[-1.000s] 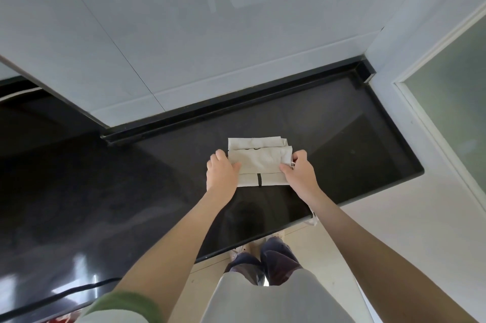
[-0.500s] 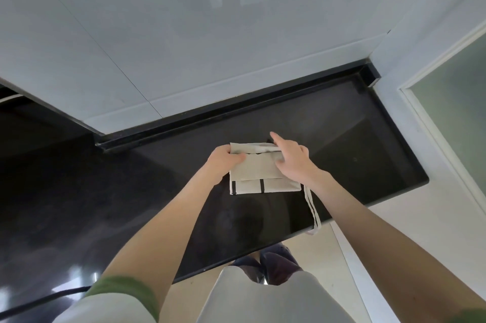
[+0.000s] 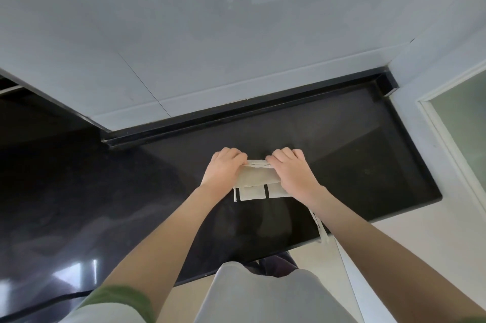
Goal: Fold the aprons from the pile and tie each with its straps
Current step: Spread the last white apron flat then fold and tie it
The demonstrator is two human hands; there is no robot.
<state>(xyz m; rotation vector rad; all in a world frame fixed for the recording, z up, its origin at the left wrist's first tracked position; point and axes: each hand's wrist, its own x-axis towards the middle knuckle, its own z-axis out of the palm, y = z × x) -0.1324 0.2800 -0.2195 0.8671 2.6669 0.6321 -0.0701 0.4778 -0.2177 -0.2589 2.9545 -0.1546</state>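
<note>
The grip of the left hand (image 3: 223, 168) and right hand (image 3: 292, 172) is clamping the far edge of the folded apron (image 3: 256, 187) on the bench (image 3: 368, 154). Its strap (image 3: 318, 226) is dangling off the front, risking a snag that pulls the layers loose.

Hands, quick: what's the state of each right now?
Left hand: closed, fingers curled over the far edge of the folded apron, gripping it.
Right hand: closed, gripping the same far edge.

left hand (image 3: 223, 170), right hand (image 3: 292, 174), close together, palms down, fingers (image 3: 231, 154) curled in grip
</note>
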